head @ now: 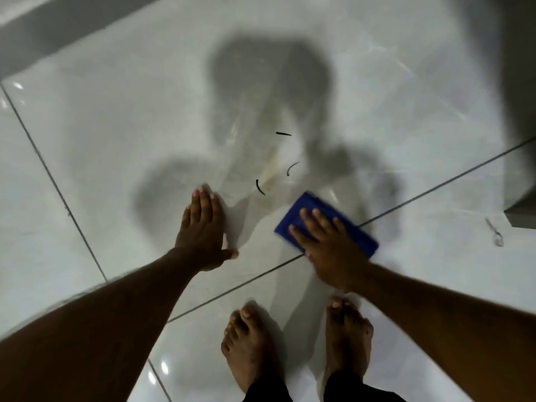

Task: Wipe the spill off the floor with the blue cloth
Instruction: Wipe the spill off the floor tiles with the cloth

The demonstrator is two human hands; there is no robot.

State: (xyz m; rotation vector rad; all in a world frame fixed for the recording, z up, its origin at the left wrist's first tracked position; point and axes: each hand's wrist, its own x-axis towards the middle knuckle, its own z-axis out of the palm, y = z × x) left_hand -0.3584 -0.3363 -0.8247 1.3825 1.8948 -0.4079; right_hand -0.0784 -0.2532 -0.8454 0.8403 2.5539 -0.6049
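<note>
The folded blue cloth (304, 210) lies flat on the glossy white tiled floor (116, 140), across a grout line. My right hand (327, 245) presses down on it with the fingers spread. A yellowish wet streak, the spill (269, 175), runs up the tile just left of the cloth, with a few thin dark curved bits lying in and beside it. My left hand (203, 227) rests flat on the floor to the left of the spill, palm down, fingers together, holding nothing.
My two bare feet (295, 349) stand right behind the hands. A dark wall base (58, 27) runs along the top left. A grey step or ledge corner (522, 219) sits at the right, with a small wiry piece of debris (496, 233) on the tile beside it.
</note>
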